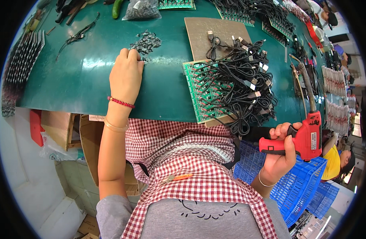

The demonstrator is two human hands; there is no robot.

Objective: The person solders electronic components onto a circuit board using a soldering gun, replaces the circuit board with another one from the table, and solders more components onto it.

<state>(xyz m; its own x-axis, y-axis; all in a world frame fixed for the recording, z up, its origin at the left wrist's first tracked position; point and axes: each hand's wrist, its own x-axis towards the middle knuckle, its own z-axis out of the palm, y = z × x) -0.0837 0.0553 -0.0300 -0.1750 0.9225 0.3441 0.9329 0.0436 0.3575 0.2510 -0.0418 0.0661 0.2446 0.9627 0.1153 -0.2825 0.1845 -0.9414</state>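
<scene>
My left hand [127, 73] rests on the green table with its fingers curled down and pressed together, beside a few small black pieces with metal pins. What is between the fingertips is hidden. A loose pile of the same small pinned parts [146, 42] lies just beyond it. At the right, past the table's near edge, my right hand [280, 153] grips a red soldering gun [309, 137] by its handle, its long metal tip pointing away from me. Between the hands lies a green circuit board panel [197, 93], with a heap of black USB cables [246, 85] attached along it.
A brown board [197, 36] lies under the panel. Along the far edge are a bag of dark parts [142, 10], a green cucumber-like object [117, 8] and more cabled boards [236, 16]. Blue plastic crates [294, 187] stand at lower right; another person [334, 161] is beyond.
</scene>
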